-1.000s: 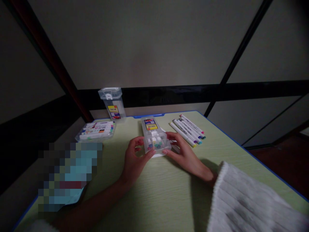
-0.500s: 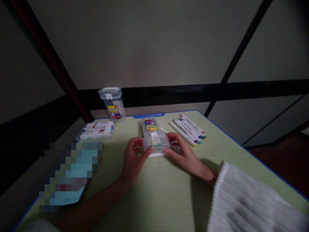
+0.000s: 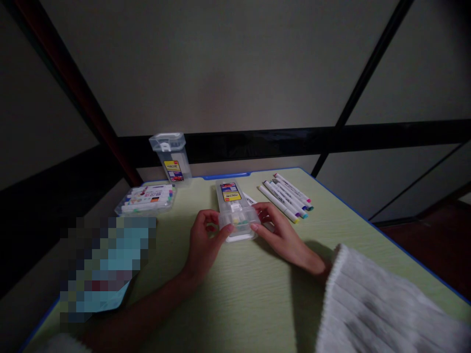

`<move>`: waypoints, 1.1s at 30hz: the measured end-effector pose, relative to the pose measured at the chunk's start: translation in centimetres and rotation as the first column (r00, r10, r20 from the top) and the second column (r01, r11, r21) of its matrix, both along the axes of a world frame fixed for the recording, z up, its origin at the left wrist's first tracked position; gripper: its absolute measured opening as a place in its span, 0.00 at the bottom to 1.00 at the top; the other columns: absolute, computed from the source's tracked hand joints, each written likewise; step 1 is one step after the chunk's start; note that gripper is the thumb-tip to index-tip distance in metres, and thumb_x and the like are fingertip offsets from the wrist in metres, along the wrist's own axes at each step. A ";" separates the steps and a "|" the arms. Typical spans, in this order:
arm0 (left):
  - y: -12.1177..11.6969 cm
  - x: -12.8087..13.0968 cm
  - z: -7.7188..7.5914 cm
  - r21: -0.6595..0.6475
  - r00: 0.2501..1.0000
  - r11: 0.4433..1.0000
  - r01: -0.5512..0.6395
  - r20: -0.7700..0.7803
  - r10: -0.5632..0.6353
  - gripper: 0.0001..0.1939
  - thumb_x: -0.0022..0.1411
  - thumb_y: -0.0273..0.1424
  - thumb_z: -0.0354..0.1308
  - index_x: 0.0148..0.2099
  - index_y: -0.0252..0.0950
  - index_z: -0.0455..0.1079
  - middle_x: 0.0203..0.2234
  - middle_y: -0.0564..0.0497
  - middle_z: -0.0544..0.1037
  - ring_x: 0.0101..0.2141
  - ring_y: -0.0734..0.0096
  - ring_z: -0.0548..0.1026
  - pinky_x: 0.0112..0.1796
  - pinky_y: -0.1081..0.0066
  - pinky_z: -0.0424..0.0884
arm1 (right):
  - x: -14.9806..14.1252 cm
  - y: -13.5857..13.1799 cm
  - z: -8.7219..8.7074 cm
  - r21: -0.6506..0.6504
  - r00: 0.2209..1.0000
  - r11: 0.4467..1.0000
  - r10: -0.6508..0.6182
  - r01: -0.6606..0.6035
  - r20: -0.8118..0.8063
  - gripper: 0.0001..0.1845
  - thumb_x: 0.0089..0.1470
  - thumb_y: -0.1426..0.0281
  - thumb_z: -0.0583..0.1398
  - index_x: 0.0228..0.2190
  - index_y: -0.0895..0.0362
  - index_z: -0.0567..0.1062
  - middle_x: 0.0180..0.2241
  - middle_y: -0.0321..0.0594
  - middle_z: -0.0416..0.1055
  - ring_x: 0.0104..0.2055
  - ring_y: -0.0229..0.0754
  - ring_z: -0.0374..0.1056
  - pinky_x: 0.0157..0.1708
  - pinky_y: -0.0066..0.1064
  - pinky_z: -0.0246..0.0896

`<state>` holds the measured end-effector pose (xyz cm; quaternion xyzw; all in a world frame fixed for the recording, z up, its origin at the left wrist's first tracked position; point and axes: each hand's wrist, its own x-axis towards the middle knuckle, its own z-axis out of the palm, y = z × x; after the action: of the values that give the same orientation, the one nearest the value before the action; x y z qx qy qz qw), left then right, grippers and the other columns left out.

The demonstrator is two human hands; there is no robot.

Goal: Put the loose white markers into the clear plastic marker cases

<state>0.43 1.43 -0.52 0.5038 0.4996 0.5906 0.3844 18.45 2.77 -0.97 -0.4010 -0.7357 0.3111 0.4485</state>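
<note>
A clear plastic marker case (image 3: 235,208) lies in the middle of the table, its lidded end toward me. Its label is yellow and blue, and a few yellow and green marker ends show through the plastic. My left hand (image 3: 206,240) grips the lid end from the left, thumb on the near corner. On the opposite side, my right hand (image 3: 281,239) holds the same end between thumb and fingers. The lid looks closed. Just behind my right fingers, a white marker (image 3: 250,199) is partly hidden by the case and the hand.
Several white markers (image 3: 285,198) with coloured ends lie right of the case. A second clear case (image 3: 172,159) stands upright at the back left. Before it lies a flat clear box of markers (image 3: 147,200). A pixelated light-blue object (image 3: 117,269) rests at the left. The green table (image 3: 235,299) has blue edges.
The lidded end of the case has shifted very slightly toward me and to the right. Both hands keep nearly the same grip; the other things have stayed put.
</note>
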 end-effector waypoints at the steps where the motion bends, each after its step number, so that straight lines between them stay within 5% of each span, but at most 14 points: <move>1: 0.0 0.0 0.0 0.003 1.000 1.000 0.000 -0.003 0.000 0.18 0.39 0.35 0.66 0.32 0.36 0.63 0.26 0.55 0.69 0.28 0.74 0.69 0.30 0.74 0.63 | 0.0 0.0 0.0 0.005 1.000 1.000 0.001 -0.001 0.001 0.16 0.53 0.64 0.57 0.42 0.57 0.63 0.39 0.45 0.65 0.37 0.43 0.63 0.38 0.38 0.63; 13: 0.0 -0.1 -0.8 0.040 0.998 0.999 0.028 -0.053 -0.026 0.14 0.45 0.33 0.63 0.32 0.37 0.61 0.27 0.55 0.67 0.29 0.74 0.67 0.30 0.74 0.64 | 0.0 -0.1 0.5 0.038 1.000 0.999 0.009 -0.010 0.018 0.09 0.54 0.65 0.55 0.35 0.56 0.63 0.34 0.41 0.64 0.34 0.41 0.61 0.34 0.35 0.61; 25: -0.9 -0.1 -0.2 0.110 0.959 0.969 0.220 -0.209 -0.194 0.12 0.49 0.32 0.59 0.38 0.37 0.66 0.29 0.52 0.66 0.31 0.70 0.65 0.32 0.71 0.62 | 0.5 -0.3 1.2 0.116 0.985 0.982 0.139 -0.150 0.100 0.16 0.53 0.60 0.56 0.41 0.56 0.64 0.36 0.42 0.65 0.36 0.43 0.62 0.34 0.35 0.60; 33: -0.9 -0.2 -0.3 0.122 0.947 0.963 0.238 -0.249 -0.203 0.12 0.50 0.32 0.59 0.39 0.38 0.68 0.29 0.53 0.65 0.29 0.71 0.64 0.31 0.72 0.62 | 0.7 -0.2 1.5 0.108 0.979 0.975 0.183 -0.193 0.091 0.17 0.52 0.59 0.57 0.41 0.55 0.67 0.36 0.42 0.65 0.35 0.42 0.62 0.32 0.34 0.60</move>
<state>0.18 0.51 -0.78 0.6504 0.4358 0.5162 0.3473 19.17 2.62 0.51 -0.3149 -0.8047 0.2923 0.4097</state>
